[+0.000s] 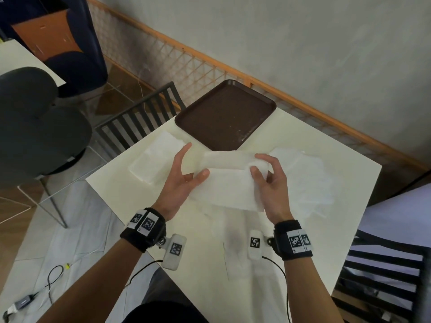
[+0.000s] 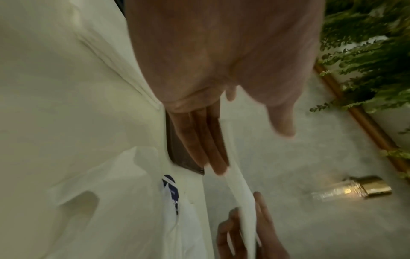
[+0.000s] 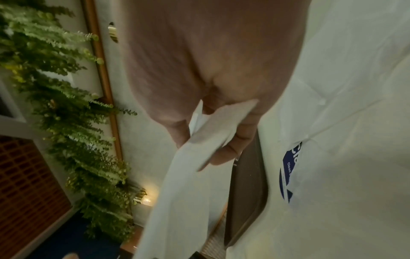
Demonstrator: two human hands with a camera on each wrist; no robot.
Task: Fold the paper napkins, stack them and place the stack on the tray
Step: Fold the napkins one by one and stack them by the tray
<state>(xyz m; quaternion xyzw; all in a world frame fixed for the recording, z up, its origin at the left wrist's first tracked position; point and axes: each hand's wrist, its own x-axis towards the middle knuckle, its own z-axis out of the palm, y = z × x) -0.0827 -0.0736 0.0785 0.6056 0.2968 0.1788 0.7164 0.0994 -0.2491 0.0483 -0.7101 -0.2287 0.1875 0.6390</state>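
Lowest in the head view, two forearms with black wrist straps are reaching up from the bottom edge over the cream table (image 1: 233, 287).

In the middle of the frame both hands are holding one white napkin (image 1: 229, 183) above the table, partly doubled over so that an upper flap is lying across a lower one. The left hand (image 1: 184, 178) is sitting at the napkin's left end, with its thumb on top of the paper and its index finger sticking straight out toward the upper part of the frame; the left wrist view is showing the other fingers (image 2: 199, 140) lying straight and close together along the sheet's edge. The right hand (image 1: 271, 183) is pinching the right end, thumb in front and curled fingers (image 3: 235, 145) behind the paper (the right wrist view is showing this grip clearly).

Left of the hands, a neat pile of folded napkins (image 1: 155, 157) is lying flat on the table. Right of the hands, a loose, rumpled heap of napkins (image 1: 303, 176) is spreading toward the table's right corner.

Just above the held napkin, a brown tray (image 1: 226, 113) is sitting at the table's far corner, with only pale specks on it.

Farther up, a dark slatted chair (image 1: 140, 115) is standing at upper left, against a wall with an orange-framed lattice.
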